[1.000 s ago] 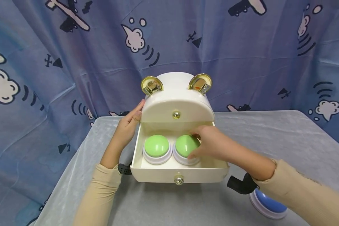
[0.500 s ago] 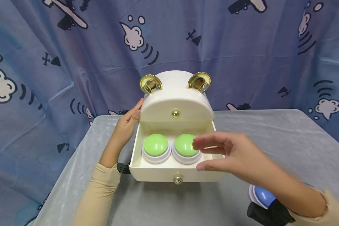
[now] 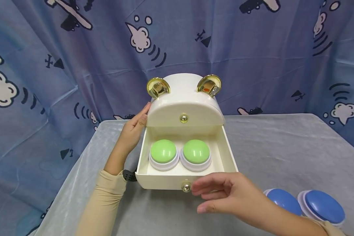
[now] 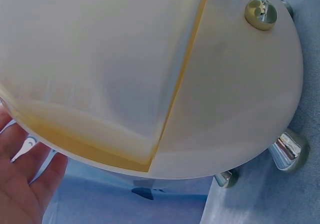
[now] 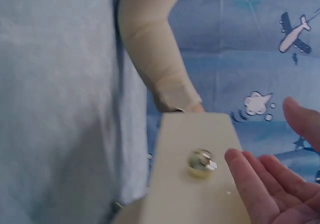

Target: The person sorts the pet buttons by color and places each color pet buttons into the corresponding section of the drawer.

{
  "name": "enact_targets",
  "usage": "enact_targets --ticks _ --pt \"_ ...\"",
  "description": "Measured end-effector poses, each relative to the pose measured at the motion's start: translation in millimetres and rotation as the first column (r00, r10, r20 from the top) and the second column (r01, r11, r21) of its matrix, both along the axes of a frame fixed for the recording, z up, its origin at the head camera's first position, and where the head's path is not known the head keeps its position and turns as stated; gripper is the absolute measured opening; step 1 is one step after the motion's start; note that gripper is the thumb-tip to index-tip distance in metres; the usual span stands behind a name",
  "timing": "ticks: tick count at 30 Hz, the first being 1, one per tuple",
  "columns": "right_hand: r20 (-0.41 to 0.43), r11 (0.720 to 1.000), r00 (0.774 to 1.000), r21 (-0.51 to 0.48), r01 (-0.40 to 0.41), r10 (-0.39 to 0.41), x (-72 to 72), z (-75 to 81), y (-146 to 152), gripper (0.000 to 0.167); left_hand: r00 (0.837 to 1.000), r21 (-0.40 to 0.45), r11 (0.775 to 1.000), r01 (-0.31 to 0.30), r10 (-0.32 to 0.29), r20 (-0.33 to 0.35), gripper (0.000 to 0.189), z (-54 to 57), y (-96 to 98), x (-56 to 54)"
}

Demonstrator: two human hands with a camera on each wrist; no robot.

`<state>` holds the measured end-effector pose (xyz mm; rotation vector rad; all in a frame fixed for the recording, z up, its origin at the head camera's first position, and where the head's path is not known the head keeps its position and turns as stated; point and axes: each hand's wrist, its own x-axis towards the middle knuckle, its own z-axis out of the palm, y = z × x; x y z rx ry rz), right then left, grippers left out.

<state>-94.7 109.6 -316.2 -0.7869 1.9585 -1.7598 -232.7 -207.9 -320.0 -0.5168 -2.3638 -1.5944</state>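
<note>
A white cabinet [image 3: 183, 95] with two gold ears stands on the table, its lower drawer [image 3: 159, 182] pulled out. Inside the drawer sit a left green dome button [image 3: 163, 152] and a right green dome button [image 3: 196, 152], side by side on white bases. My left hand [image 3: 131, 132] lies along the cabinet's left side, fingers extended against it; the left wrist view shows those fingers at the curved edge. My right hand [image 3: 228, 193] is in front of the drawer's right part with nothing in it, fingertips close to the gold drawer knob [image 3: 186, 187], thumb apart.
A blue dome button [image 3: 284, 200] and another blue dome button [image 3: 325, 206] lie on the grey cloth [image 3: 271, 141] at the front right, partly behind the right forearm. The upper drawer, with a gold knob [image 3: 184, 118], is closed. A patterned blue curtain [image 3: 177, 39] hangs behind the table.
My right hand has let go of the right green button and moved back toward the drawer's front. More of the blue buttons shows. My left hand has stayed at the cabinet's side.
</note>
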Motion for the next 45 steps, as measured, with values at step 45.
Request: enact_targets --ticks 45 --pt "0.64 0.944 0.767 -0.284 0.169 0.055 -5.3 -31.9 -35 0.031 1.0 -0.001 1.0 0.014 -0.014 0.002 0.047 1.0 -0.6 0.1"
